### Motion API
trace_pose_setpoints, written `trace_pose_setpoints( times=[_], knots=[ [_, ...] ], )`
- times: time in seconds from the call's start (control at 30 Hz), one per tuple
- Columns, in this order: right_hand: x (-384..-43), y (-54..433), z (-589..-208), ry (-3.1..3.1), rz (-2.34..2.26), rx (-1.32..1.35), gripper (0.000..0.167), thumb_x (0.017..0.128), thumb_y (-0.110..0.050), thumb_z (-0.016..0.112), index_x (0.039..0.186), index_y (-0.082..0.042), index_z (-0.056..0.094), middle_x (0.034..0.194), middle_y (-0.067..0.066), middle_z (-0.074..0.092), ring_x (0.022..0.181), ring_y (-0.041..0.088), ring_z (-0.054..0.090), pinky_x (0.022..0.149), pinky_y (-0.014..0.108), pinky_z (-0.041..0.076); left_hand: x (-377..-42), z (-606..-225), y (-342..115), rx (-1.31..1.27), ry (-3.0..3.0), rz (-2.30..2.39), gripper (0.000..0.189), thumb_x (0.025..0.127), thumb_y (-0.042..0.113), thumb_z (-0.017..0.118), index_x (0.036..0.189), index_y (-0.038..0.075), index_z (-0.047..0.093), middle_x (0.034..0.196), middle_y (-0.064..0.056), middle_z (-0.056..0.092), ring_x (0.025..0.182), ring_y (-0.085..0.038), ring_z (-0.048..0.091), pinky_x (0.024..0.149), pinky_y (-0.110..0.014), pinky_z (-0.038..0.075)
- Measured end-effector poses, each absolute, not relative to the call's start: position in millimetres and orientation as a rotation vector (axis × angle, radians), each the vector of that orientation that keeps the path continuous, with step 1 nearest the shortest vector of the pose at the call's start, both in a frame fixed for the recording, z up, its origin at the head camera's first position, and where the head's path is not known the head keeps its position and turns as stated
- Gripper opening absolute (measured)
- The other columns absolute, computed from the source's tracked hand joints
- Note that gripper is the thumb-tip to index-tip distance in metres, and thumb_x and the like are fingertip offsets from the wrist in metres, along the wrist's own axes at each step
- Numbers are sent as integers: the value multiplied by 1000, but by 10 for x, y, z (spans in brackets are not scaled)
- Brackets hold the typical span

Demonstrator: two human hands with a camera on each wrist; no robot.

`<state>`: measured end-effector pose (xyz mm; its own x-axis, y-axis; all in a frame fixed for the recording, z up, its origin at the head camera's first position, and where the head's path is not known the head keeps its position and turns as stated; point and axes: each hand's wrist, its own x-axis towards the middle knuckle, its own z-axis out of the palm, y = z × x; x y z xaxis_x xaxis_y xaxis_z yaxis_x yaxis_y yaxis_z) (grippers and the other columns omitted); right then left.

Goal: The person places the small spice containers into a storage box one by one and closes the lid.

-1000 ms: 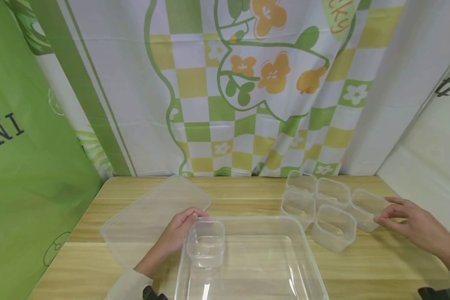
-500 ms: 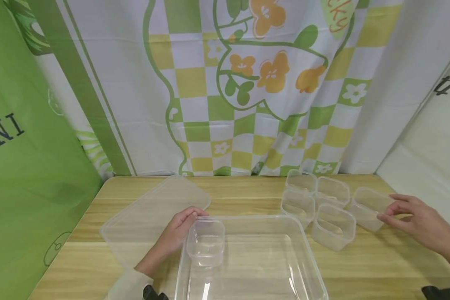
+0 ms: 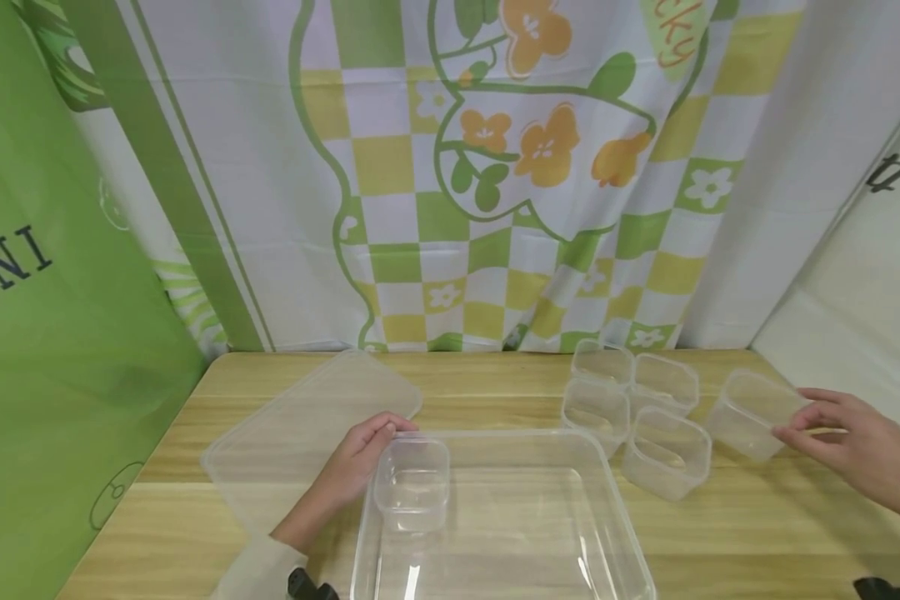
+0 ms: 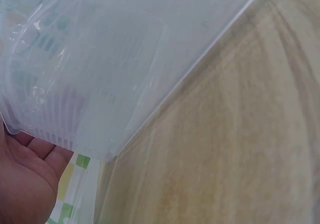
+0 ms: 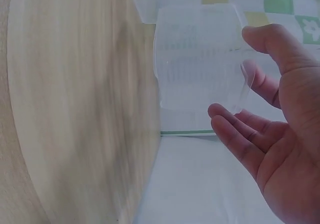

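Note:
My left hand point(image 3: 354, 463) grips the back left corner of a large clear plastic container point(image 3: 517, 434); in the left wrist view its fingers go behind the container's wall. Inside that corner sits a small clear plastic tub point(image 3: 412, 492). Off to the right, my right hand point(image 3: 855, 442) pinches the right side of another small tub point(image 3: 753, 417) at its rim. In the right wrist view, the thumb and index finger meet the edge of this tub point(image 5: 197, 64), while the other fingers are loosely bent below.
Several more small tubs point(image 3: 667, 462) stand in a group on the wooden table point(image 3: 727, 533), behind and right of the large container. A flat translucent lid point(image 3: 300, 433) lies at the left. A patterned curtain point(image 3: 510, 250) hangs along the table's back edge.
My right hand has moved right with the small tub, opening a gap between it and the group. My left hand and the large container have stayed in place.

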<state>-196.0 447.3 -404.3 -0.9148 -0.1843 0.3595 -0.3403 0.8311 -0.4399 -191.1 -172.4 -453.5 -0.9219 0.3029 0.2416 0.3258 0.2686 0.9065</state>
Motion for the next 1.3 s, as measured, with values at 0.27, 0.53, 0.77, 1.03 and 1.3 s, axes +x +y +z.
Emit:
trace_pose_setpoints(
  times=[0.27,0.53,0.77,1.03,1.3],
  knots=[
    [-1903,4449,-4003,-2568,816,410,24,81,-2,86,72,-14,67,118,-15,51,108,-22,30,69,-1,39,-1914,-4541,-1731,-632,-2479,-1781,33,113,14,38,119,-2,67,125,-15,68,123,-33,59,106,-42,46],
    [-1876,4436,-3893,-2514,880,437,22,84,6,80,75,-5,63,121,-13,47,114,-21,33,76,-2,39,-1911,-4562,-1736,-632,-2459,-1784,33,112,15,40,118,-3,68,121,-15,69,119,-35,61,103,-38,48],
    [-1826,4372,-3796,-2467,889,445,20,81,8,81,78,-3,64,122,-33,41,119,-18,32,78,-3,35,-1906,-4546,-1733,-633,-2475,-1765,35,113,15,39,119,-4,68,119,-15,71,120,-35,62,104,-41,48],
    [-1737,4163,-3649,-2429,904,438,23,80,9,82,77,-6,64,126,-33,41,115,-17,35,79,-2,37,-1903,-4544,-1729,-598,-2519,-1766,38,113,20,39,121,-1,69,121,-11,71,125,-33,60,108,-47,43],
    [-1649,3965,-3528,-2401,848,490,37,69,9,88,75,-19,66,127,-31,49,100,-23,45,76,0,39,-1896,-4559,-1728,-572,-2503,-1765,37,113,20,40,119,-1,70,116,-10,73,117,-31,64,104,-42,48]
  ],
)
